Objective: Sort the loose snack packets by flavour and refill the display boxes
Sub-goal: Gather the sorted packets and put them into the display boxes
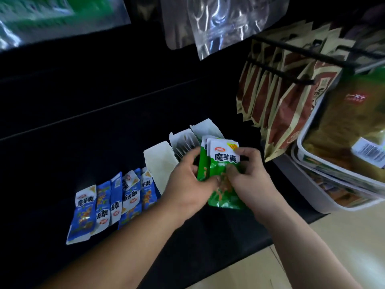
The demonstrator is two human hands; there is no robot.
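Both hands hold a small stack of green snack packets (pixel 224 163) upright over the dark shelf. My left hand (pixel 188 178) grips the stack's left side, thumb on the front. My right hand (pixel 249 172) pinches the right edge. Several blue packets (pixel 112 201) lie loose in a row on the shelf to the left. Behind the hands stand white display boxes (pixel 160 163) with raised flaps, the rear one (pixel 183 142) holding packets on edge.
Brown and red snack bags (pixel 277 105) hang on black pegs at the right. Stacked clear tubs (pixel 333 176) with yellow-green packs sit on the right shelf end. Clear plastic bags (pixel 225 24) hang above. Pale floor (pixel 312 257) shows at the lower right.
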